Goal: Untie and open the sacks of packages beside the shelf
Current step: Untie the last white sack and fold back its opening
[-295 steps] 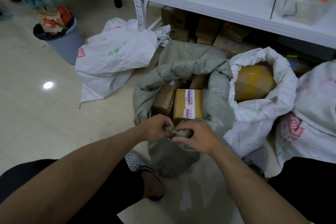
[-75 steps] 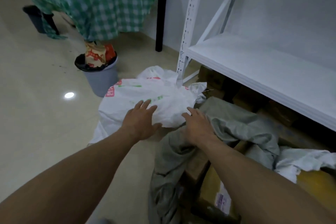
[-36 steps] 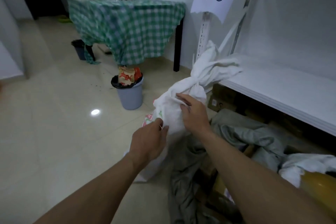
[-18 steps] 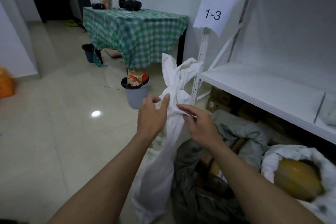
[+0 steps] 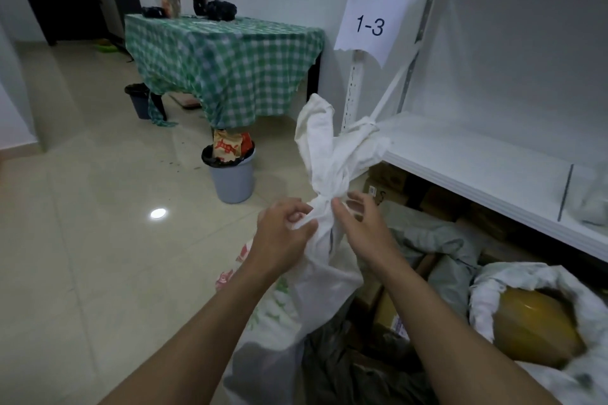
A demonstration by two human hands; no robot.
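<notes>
Though upright, knotted white sack

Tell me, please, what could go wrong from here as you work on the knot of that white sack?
1. The white sack is held up by its neck, where the left hand pinches fabric at the knot; if that grip slips, it may flop toward the bin.
2. The right hand only touches the knot; tugging the wrong fold might tighten it.
3. The open grey sack of boxes lies close beside, so a falling sack could land on them.
</notes>
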